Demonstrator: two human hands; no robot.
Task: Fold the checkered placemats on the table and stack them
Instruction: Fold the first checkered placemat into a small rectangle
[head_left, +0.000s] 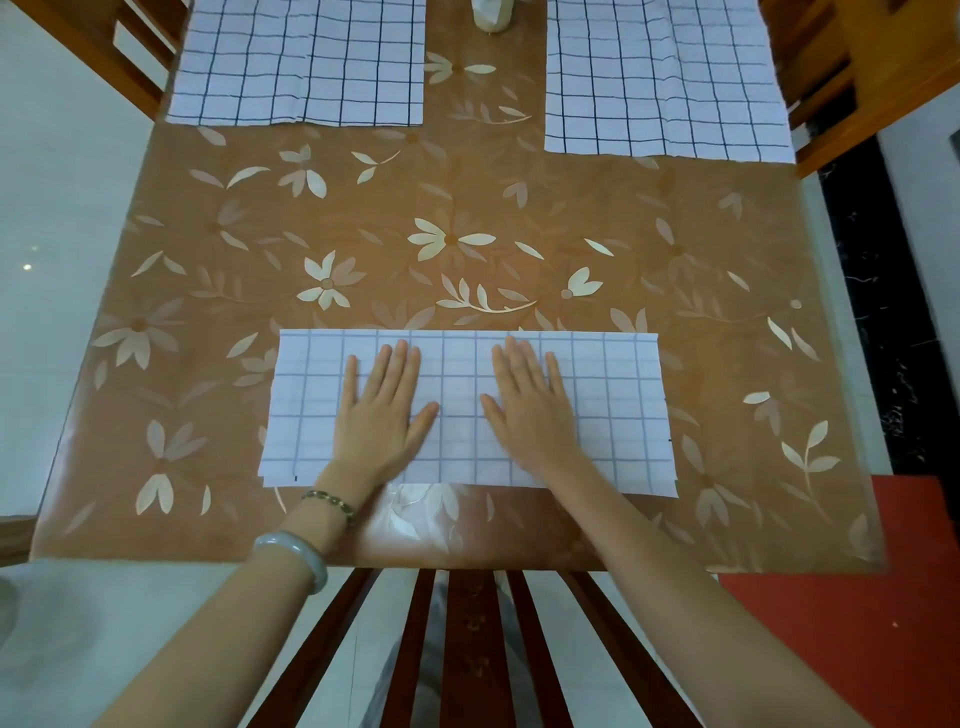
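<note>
Pressing: my left hand (382, 410) and right hand (530, 402), fingers (400, 364) spread flat, on near placemat (618, 410).
Done: it looks folded once.
Left: two placemats (301, 62) (665, 83) beyond it lie unfolded; no stack.

Both my forearms bare, no sleeves in view. My left hand (382, 410): wrist carries a thin beaded bracelet (330, 503), dark and amber beads, plus a pale green-grey bangle (292, 556) behind it. My right hand (530, 402): nothing worn.

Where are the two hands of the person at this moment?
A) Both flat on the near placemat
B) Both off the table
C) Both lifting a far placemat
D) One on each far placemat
A: the left hand and right hand lie palm-down, fingers spread, on the near placemat.
</note>
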